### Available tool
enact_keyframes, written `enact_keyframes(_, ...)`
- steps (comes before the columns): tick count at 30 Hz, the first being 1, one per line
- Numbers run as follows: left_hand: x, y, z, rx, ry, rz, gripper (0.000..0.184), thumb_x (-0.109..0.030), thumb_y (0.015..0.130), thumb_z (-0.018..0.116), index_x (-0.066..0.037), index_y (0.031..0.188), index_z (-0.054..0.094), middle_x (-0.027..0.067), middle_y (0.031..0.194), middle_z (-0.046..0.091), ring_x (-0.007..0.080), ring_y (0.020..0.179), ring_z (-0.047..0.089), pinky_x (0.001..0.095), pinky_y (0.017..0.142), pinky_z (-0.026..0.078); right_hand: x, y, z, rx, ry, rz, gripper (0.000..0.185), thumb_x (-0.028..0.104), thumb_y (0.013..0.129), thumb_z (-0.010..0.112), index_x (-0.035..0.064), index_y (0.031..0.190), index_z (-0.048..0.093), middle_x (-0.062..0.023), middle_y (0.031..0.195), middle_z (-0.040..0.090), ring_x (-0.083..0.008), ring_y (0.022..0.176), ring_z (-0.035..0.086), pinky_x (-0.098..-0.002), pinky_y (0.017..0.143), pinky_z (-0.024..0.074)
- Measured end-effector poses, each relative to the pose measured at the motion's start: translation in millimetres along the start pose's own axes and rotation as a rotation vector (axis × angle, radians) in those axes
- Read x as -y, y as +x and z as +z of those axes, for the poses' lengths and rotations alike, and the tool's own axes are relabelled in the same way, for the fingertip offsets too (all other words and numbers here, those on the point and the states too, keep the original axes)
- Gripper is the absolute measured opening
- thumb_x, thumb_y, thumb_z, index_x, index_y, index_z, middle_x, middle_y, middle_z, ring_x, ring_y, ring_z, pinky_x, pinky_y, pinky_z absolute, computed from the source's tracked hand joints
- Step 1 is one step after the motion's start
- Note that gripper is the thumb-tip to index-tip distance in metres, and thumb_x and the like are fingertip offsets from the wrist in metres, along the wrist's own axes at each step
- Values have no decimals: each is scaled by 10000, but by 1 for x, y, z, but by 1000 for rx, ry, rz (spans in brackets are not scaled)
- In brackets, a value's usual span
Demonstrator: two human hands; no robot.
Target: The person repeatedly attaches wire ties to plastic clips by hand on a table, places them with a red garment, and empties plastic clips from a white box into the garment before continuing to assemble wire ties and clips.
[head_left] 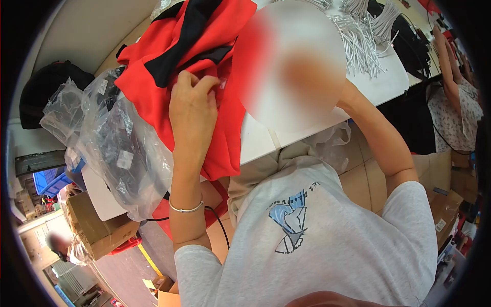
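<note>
A red garment with black panels (146, 61) lies bunched over the edge of a white table (258, 140). My left hand (193, 110) rests on the red cloth, its fingers bent and pressed into a fold, with a small pale tag beside the fingertips. A round blur covers most of my right hand (312, 77); only the wrist and forearm show clearly at its right edge. What my right hand holds, if anything, is hidden. Clear plastic bags (125, 138) lie beside the garment on the left.
Bundles of white cables (358, 43) lie at the table's back right. At the far right is another person's arm (447, 64). A black bag (51, 89) is at the left, above a blue crate (53, 181) and a cardboard box (97, 222). More boxes stand at the right.
</note>
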State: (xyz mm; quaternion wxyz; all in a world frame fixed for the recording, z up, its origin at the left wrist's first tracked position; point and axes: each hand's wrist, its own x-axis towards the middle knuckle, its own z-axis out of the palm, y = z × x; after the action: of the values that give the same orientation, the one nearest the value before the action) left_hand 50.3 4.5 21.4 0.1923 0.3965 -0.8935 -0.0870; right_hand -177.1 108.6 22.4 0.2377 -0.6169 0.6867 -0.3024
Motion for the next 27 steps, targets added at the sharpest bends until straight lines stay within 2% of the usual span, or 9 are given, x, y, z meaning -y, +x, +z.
enact_keyframes(2, 1, 1, 7, -80, 49, 135, 28, -59, 823, 678, -36, 823, 695, 87, 943, 505, 247, 814, 492, 348, 607, 472, -3, 1, 2, -65, -35, -92, 60, 46, 843, 631, 1, 855, 670, -72, 802, 602, -233, 641, 563, -311, 611, 453)
enact_keyframes(3, 0, 2, 7, -79, 49, 135, 28, -59, 823, 678, -36, 823, 695, 87, 943, 505, 247, 814, 492, 348, 607, 472, -5, 1, 2, -65, -34, -91, 60, 46, 843, 631, 1, 855, 670, -72, 802, 602, -233, 641, 563, -311, 611, 453)
enact_keyframes(7, -4, 10, 9, -58, 171, 183, 88, -78, 824, 695, -27, 877, 742, 73, 922, 522, 244, 836, 496, 327, 690, 481, -11, 2, 0, -36, -465, -303, 47, 41, 852, 646, -5, 861, 641, -76, 856, 599, -253, 650, 574, -326, 631, 472)
enact_keyframes(12, -10, 20, 15, 25, 308, 170, 78, -76, 816, 686, -10, 824, 726, 92, 925, 534, 263, 857, 491, 341, 702, 486, -15, 1, 10, -90, -331, -408, 67, 50, 862, 655, 2, 867, 609, -85, 920, 582, -272, 643, 560, -354, 658, 479)
enact_keyframes(18, -8, 27, 19, -25, 261, 124, 71, -63, 806, 674, -8, 810, 719, 112, 923, 555, 280, 864, 501, 350, 726, 488, -14, 3, 24, -73, -223, -341, 73, 61, 876, 647, 12, 883, 593, -92, 1011, 571, -277, 651, 566, -361, 661, 478)
enact_keyframes(23, -4, 19, 9, 52, 61, 152, 64, -59, 806, 667, -7, 812, 704, 119, 938, 579, 288, 882, 509, 359, 750, 489, -17, 4, 33, -148, -284, -258, 78, 76, 878, 648, 21, 859, 596, -77, 937, 604, -254, 650, 569, -347, 634, 471)
enact_keyframes(27, -3, 22, 11, 68, 80, 209, 72, -49, 799, 663, -14, 848, 703, 113, 887, 606, 295, 853, 508, 374, 776, 488, -16, 11, 28, -146, -28, -147, 75, 85, 874, 656, 22, 870, 616, -48, 823, 633, -190, 633, 555, -305, 594, 454)
